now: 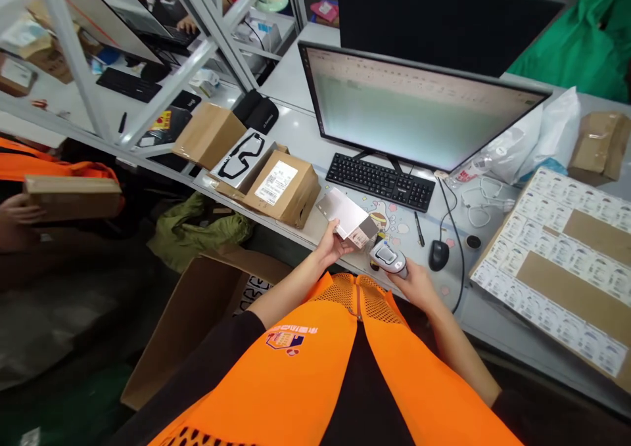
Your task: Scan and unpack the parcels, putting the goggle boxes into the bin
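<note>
My left hand (334, 244) grips the lower edge of a flat silver-white box (348, 215) with a grey end and a small printed label. Fingers of my right hand (413, 282) wrap round the handle of a grey-and-white barcode scanner (389, 257), whose head points toward the label end of the box. Both are held over the desk's front edge, close together. Behind them lies a black keyboard (380, 180). A black mouse (438, 254) and a pen (419, 228) rest to the right of the scanner.
Cardboard boxes (283, 190) and a goggles-printed box (242, 160) line the desk's left edge. A monitor (419, 108) stands behind the keyboard. At right lies a label-covered cardboard sheet (557, 249). An open carton (172, 321) sits below left. Another person holds a box (73, 198) at far left.
</note>
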The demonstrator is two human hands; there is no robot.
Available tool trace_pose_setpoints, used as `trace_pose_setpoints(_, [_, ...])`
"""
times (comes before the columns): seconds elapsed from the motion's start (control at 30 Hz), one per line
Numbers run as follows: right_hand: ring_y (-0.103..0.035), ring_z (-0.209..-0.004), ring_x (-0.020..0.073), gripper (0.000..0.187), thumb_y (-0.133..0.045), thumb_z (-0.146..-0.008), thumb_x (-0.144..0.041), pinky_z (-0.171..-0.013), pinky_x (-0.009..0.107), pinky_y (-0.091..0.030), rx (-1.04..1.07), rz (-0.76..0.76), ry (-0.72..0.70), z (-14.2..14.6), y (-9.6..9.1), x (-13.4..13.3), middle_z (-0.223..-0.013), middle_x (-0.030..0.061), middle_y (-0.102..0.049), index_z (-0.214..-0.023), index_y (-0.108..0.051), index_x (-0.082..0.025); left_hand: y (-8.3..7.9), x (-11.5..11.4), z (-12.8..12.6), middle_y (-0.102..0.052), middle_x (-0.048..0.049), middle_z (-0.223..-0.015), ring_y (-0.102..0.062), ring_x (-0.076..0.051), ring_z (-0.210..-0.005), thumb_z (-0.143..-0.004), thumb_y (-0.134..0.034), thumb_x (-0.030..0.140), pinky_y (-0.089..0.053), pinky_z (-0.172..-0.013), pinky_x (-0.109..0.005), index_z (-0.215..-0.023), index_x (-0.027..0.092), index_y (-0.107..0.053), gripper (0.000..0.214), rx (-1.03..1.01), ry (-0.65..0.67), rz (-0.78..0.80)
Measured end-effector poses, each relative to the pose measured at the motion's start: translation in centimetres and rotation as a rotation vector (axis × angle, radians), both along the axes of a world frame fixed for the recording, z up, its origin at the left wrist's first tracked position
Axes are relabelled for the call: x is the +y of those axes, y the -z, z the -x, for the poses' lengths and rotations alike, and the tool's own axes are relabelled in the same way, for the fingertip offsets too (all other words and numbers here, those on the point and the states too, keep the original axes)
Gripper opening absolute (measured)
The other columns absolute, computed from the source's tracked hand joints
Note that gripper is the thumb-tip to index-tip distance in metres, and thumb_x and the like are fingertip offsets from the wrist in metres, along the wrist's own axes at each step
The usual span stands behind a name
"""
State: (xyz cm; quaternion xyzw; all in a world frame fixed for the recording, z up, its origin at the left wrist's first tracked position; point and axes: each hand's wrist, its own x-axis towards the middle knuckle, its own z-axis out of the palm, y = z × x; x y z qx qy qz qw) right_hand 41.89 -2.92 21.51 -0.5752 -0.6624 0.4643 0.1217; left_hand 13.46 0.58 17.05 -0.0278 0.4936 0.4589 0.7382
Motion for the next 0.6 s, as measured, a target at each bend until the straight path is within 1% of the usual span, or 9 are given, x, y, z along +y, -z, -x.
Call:
trace_pose_setpoints(0.07, [-0.077, -0.104, 0.0381, 0.049, -0.066, -0.089, -0.058, -0.086, 0.044, -0.058, -0.065, -0.017, 0.041, -0.4, 0.8, 0.5, -0.107, 0.0113, -0.082, -0.123, -0.074, -0.025, -0.1, -0.7, 0.6, -0.080, -0.0135, -0.105, -0.076, -0.028, -0.087, -0.090, -0.074, 0.063, -0.066, -0.082, -0.045, -0.120, 0.017, -0.070, 0.055, 0.030, 0.058, -0.009])
trace_pose_setpoints(0.13, [-0.076, -0.099, 0.0381, 0.046, -0.062, -0.090, -0.061, -0.082, 0.043, -0.058, -0.163, -0.042, 0.098, -0.9, 2.2, 1.3, -0.098, 0.0108, -0.080, -0.117, -0.073, -0.026, -0.3, -1.9, 1.7, -0.079, -0.0152, -0.109, -0.075, -0.029, -0.089, -0.083, -0.081, 0.065, -0.065, -0.082, -0.046, -0.121, 0.017, -0.070, 0.062, 0.086, 0.160, -0.014])
trace_pose_setpoints(0.2, [-0.076, -0.094, 0.0380, 0.046, -0.057, -0.091, -0.061, -0.080, 0.042, -0.056, -0.250, -0.066, 0.143, -1.3, 3.9, 2.5, -0.092, 0.0117, -0.078, -0.113, -0.071, -0.024, -1.1, -3.6, 3.2, -0.078, -0.0178, -0.120, -0.075, -0.032, -0.100, -0.074, -0.090, 0.064, -0.063, -0.089, -0.047, -0.125, 0.016, -0.070, 0.073, 0.191, 0.235, -0.069])
trace_pose_setpoints(0.23, [-0.076, -0.095, 0.0381, 0.047, -0.055, -0.092, -0.060, -0.081, 0.043, -0.056, -0.279, -0.077, 0.159, -1.3, 4.8, 3.3, -0.093, 0.0130, -0.078, -0.115, -0.071, -0.023, -1.8, -4.5, 4.2, -0.077, -0.0189, -0.127, -0.074, -0.034, -0.109, -0.070, -0.094, 0.062, -0.062, -0.095, -0.047, -0.128, 0.016, -0.070, 0.078, 0.256, 0.260, -0.133])
trace_pose_setpoints(0.3, [-0.076, -0.103, 0.0383, 0.051, -0.052, -0.093, -0.055, -0.088, 0.043, -0.056, -0.306, -0.091, 0.181, -0.9, 6.8, 4.7, -0.105, 0.0172, -0.079, -0.125, -0.068, -0.018, -3.9, -6.4, 6.4, -0.071, -0.0195, -0.143, -0.069, -0.038, -0.129, -0.066, -0.099, 0.058, -0.058, -0.107, -0.048, -0.139, 0.018, -0.068, 0.089, 0.375, 0.304, -0.311])
trace_pose_setpoints(0.4, [-0.073, -0.117, 0.0389, 0.063, -0.055, -0.095, -0.047, -0.099, 0.044, -0.055, -0.370, -0.075, 0.233, 0.3, 9.8, 6.7, -0.126, 0.0244, -0.076, -0.145, -0.060, -0.009, -8.2, -8.9, 10.5, -0.065, -0.0182, -0.154, -0.062, -0.041, -0.141, -0.068, -0.099, 0.057, -0.054, -0.115, -0.049, -0.155, 0.022, -0.060, 0.101, 0.500, 0.386, -0.531])
trace_pose_setpoints(0.47, [-0.071, -0.124, 0.0398, 0.068, -0.057, -0.096, -0.041, -0.103, 0.044, -0.054, -0.454, -0.040, 0.270, 1.3, 11.4, 7.6, -0.134, 0.0285, -0.072, -0.152, -0.053, -0.003, -10.9, -10.5, 13.9, -0.069, -0.0176, -0.147, -0.066, -0.041, -0.136, -0.068, -0.099, 0.059, -0.056, -0.112, -0.048, -0.157, 0.022, -0.060, 0.103, 0.596, 0.376, -0.563])
trace_pose_setpoints(0.53, [-0.070, -0.128, 0.0405, 0.069, -0.057, -0.097, -0.035, -0.105, 0.045, -0.054, -0.533, -0.014, 0.310, 2.2, 12.8, 7.9, -0.138, 0.0306, -0.070, -0.157, -0.049, -0.001, -12.9, -12.0, 18.1, -0.078, -0.0148, -0.124, -0.073, -0.039, -0.122, -0.065, -0.099, 0.060, -0.062, -0.103, -0.048, -0.148, 0.021, -0.066, 0.098, 0.696, 0.291, -0.511])
trace_pose_setpoints(0.6, [-0.069, -0.131, 0.0407, 0.067, -0.056, -0.099, -0.032, -0.107, 0.046, -0.054, -0.589, -0.006, 0.356, 3.1, 13.9, 7.9, -0.140, 0.0308, -0.069, -0.159, -0.047, -0.002, -13.9, -13.3, 22.9, -0.078, -0.0098, -0.095, -0.078, -0.039, -0.104, -0.060, -0.099, 0.061, -0.067, -0.089, -0.050, -0.130, 0.021, -0.074, 0.085, 0.739, 0.142, -0.414])
